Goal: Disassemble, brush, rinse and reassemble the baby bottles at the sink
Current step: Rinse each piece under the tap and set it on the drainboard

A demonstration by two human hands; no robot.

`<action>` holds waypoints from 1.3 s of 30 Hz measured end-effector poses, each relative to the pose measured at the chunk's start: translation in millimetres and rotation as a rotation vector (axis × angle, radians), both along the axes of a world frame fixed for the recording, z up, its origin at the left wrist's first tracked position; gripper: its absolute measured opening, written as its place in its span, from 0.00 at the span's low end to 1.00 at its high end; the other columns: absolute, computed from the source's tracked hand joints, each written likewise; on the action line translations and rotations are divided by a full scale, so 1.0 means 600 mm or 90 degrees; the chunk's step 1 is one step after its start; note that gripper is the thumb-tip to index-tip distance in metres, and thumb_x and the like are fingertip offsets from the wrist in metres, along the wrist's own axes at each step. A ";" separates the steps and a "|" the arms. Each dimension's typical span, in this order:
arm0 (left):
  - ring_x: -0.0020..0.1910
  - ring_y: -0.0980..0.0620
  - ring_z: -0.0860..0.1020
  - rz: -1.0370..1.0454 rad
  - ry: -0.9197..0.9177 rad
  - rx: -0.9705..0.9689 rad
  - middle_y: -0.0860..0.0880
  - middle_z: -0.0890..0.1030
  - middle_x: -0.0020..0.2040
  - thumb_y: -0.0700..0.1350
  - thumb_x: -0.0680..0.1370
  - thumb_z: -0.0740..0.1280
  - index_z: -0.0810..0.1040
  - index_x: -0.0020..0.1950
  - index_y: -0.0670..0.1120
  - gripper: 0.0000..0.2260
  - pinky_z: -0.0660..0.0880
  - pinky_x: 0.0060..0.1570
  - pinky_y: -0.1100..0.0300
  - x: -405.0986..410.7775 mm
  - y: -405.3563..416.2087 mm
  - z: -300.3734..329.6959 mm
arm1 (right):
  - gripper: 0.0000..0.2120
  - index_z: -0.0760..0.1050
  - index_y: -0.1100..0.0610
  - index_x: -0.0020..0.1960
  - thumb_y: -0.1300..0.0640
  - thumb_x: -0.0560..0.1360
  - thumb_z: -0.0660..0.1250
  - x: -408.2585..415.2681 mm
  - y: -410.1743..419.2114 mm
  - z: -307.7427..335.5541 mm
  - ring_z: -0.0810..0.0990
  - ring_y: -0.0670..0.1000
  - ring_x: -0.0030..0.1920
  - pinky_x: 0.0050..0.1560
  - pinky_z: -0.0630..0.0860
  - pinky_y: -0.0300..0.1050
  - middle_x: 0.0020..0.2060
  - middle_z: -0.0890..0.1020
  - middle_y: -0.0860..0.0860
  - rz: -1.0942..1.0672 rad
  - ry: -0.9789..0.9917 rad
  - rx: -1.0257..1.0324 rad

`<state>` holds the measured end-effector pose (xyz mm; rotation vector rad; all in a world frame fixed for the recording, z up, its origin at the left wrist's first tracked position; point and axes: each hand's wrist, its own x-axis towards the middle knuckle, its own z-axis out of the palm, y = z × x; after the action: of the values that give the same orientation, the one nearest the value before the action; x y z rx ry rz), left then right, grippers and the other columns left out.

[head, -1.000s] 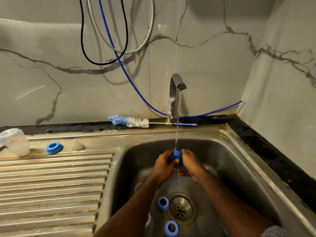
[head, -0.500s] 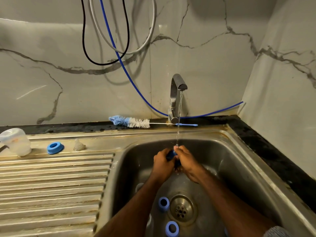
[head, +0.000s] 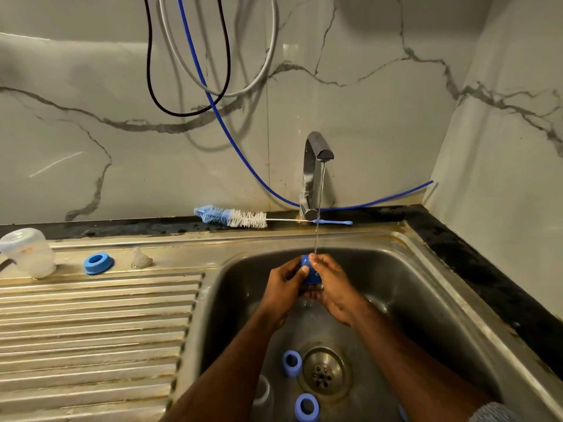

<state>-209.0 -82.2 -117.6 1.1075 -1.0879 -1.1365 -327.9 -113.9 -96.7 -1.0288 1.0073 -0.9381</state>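
Note:
Over the sink basin [head: 405, 287], my left hand [head: 281, 284] and my right hand [head: 330, 284] both grip a small blue bottle part [head: 308, 271] under the thin stream from the tap [head: 313, 172]. Most of the part is hidden by my fingers. Two blue rings [head: 292, 363] [head: 306, 407] lie on the basin floor beside the drain [head: 324, 373]. A clear bottle [head: 262, 394] lies partly under my left forearm. On the drainboard sit a blue ring [head: 98, 262], a clear teat [head: 141, 259] and a clear bottle body [head: 29, 252]. A bottle brush [head: 240, 217] lies behind the sink.
The ribbed steel drainboard [head: 91, 330] fills the left side. A dark counter edge [head: 487, 269] runs along the right. Black, grey and blue hoses [head: 213, 95] hang on the marble wall behind the tap.
My hands have shifted around the blue part under the stream; it was plainly visible, then nearly covered, and now shows again between my fingers. The water keeps running.

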 end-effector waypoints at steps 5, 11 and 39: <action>0.55 0.45 0.84 -0.029 0.099 0.001 0.41 0.84 0.58 0.42 0.83 0.63 0.78 0.69 0.43 0.14 0.81 0.55 0.46 0.004 -0.001 0.008 | 0.09 0.77 0.55 0.54 0.50 0.81 0.64 0.000 0.003 0.024 0.82 0.58 0.47 0.49 0.80 0.56 0.50 0.82 0.58 -0.036 -0.090 0.005; 0.39 0.54 0.84 0.032 0.069 0.060 0.43 0.84 0.49 0.43 0.85 0.60 0.79 0.66 0.41 0.13 0.82 0.45 0.55 0.002 -0.006 0.004 | 0.15 0.72 0.57 0.68 0.57 0.82 0.62 0.002 -0.005 0.004 0.83 0.56 0.45 0.44 0.81 0.49 0.54 0.83 0.59 0.007 -0.065 0.044; 0.37 0.46 0.85 0.165 -0.264 0.054 0.42 0.85 0.38 0.38 0.80 0.68 0.86 0.45 0.40 0.08 0.83 0.41 0.51 -0.006 -0.001 -0.007 | 0.11 0.70 0.51 0.61 0.47 0.83 0.59 0.002 -0.014 -0.006 0.78 0.51 0.41 0.34 0.70 0.41 0.50 0.80 0.57 0.021 0.111 -0.002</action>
<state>-212.7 -83.0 -121.5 1.5477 -1.1745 -0.7704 -326.9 -122.3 -100.1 -1.1411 1.1292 -0.8331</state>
